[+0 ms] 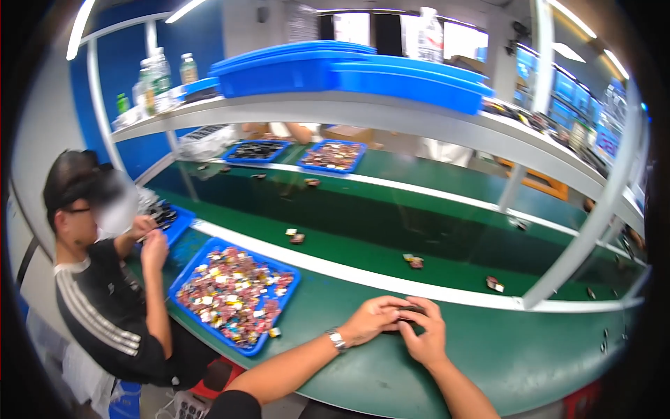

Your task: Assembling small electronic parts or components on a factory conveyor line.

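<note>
My left hand (pixel 370 322), a silver watch at its wrist, meets my right hand (pixel 427 337) over the green bench (pixel 349 356). Between them the fingers of both hands pinch a small dark, rounded piece (pixel 412 311), mostly covered by the fingers; its exact kind does not show. Left of my forearm lies a blue tray (pixel 296 283) heaped with small reddish, white and yellow parts (pixel 234 293). One loose part (pixel 275 332) rests by the tray's right edge.
A co-worker (pixel 105 293) sits at the left, hands raised beside another blue tray (pixel 183 222). Beyond a white rail (pixel 363 277) runs a green belt (pixel 349 244) with several small parts. Overhead, a shelf (pixel 293 108) carries blue bins (pixel 412 77) and bottles. A slanting post (pixel 569 258) stands at right.
</note>
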Motion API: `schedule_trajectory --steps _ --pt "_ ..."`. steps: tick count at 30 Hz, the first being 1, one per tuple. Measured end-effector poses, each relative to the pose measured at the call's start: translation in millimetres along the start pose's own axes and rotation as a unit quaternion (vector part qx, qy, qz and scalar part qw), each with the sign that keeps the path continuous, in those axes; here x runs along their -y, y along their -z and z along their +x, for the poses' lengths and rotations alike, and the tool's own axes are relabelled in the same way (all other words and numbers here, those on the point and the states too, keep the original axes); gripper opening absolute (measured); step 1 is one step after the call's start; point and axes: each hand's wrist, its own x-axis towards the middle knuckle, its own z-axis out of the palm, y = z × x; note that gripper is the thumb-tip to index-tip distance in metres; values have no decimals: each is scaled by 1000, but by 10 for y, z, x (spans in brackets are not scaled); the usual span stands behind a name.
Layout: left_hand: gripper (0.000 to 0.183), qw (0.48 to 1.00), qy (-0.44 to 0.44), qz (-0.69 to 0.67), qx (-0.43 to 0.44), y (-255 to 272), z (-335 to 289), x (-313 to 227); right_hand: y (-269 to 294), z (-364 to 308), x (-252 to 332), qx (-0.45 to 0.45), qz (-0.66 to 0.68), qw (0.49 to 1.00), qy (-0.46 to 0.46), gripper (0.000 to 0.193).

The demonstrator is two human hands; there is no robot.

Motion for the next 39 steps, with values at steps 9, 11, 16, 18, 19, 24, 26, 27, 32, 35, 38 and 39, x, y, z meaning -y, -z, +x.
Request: schedule_trajectory --steps 9,11,16,18,19,24,26,27,32,35,38,39 --pt "31 999 -27 35 -32 -71 54 -56 83 50 -5 32 -35 999 3 25" --pt "32 998 -20 47 -38 -107 41 -58 72 40 15 30 -46 998 -4 24" --pt "29 997 -12 62 -52 -135 43 -38 53 61 37 -53 -104 992 57 17" --pt "29 996 -13 69 -55 -151 41 -45 69 75 44 -58 -111 990 62 17" --pt "29 996 -4 72 -56 -172 39 -54 69 77 27 -63 -121 987 80 17" --pt "28 995 -11 79 -52 -169 47 -56 74 103 -35 -68 -152 978 126 19" --pt "28 994 7 88 -70 -137 40 -51 80 94 17 -39 -143 983 112 19" --pt "28 994 6 88 -69 -131 44 -49 74 93 11 -38 -143 983 113 19" --pt "26 993 3 91 -70 -143 54 -60 52 85 -20 -35 -197 972 122 20" --pt "25 993 0 93 -68 -122 56 -47 35 83 -26 -37 -197 972 124 21" --pt "25 993 4 92 -71 -135 56 -36 20 71 -61 -42 -201 970 133 20" --pt "25 993 3 93 -71 -136 55 -33 12 67 -65 -43 -200 969 135 20"
